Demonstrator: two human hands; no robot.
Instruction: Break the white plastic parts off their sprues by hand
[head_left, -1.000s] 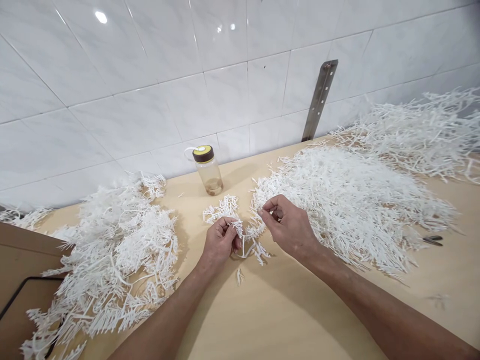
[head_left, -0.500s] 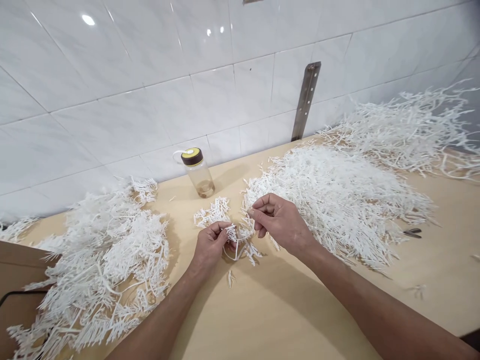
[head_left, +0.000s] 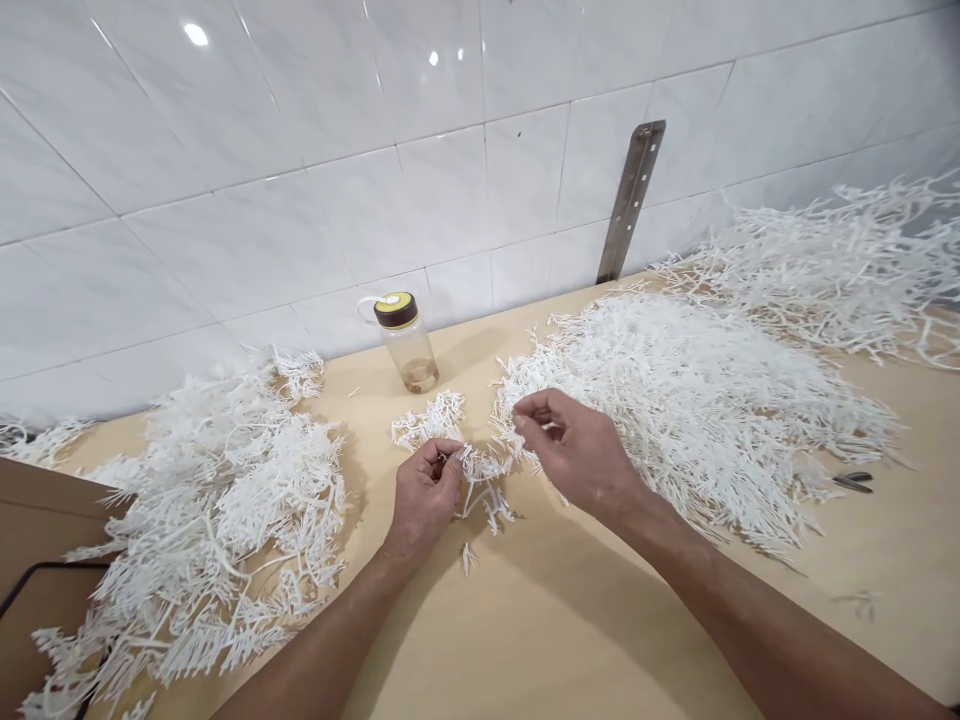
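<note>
My left hand (head_left: pixel 429 492) is closed in a pinch on a white branched plastic piece (head_left: pixel 469 458) with short thin prongs. Under and beside its fingertips, more white branched bits (head_left: pixel 491 502) lie on the table. My right hand (head_left: pixel 574 440) hovers to the right, thumb and fingertips pressed together; whatever they hold is too small to make out. It is apart from the left hand, at the near left edge of a big heap of white strands (head_left: pixel 675 380). A small white clump (head_left: pixel 433 418) lies just beyond the left hand.
A clear bottle (head_left: pixel 409 350) with a dark and yellow lid stands near the tiled wall (head_left: pixel 300 230). Another white heap (head_left: pixel 247 500) covers the left side, beside a brown box (head_left: pixel 52 540). A dark metal tool (head_left: pixel 853 483) lies at right. A metal bracket (head_left: pixel 631 205) leans on the wall.
The view has turned slightly left, so the scene sits further right. The piece in my left hand is turned and shows less of its prongs. My right hand stays pinched, close to the heap.
</note>
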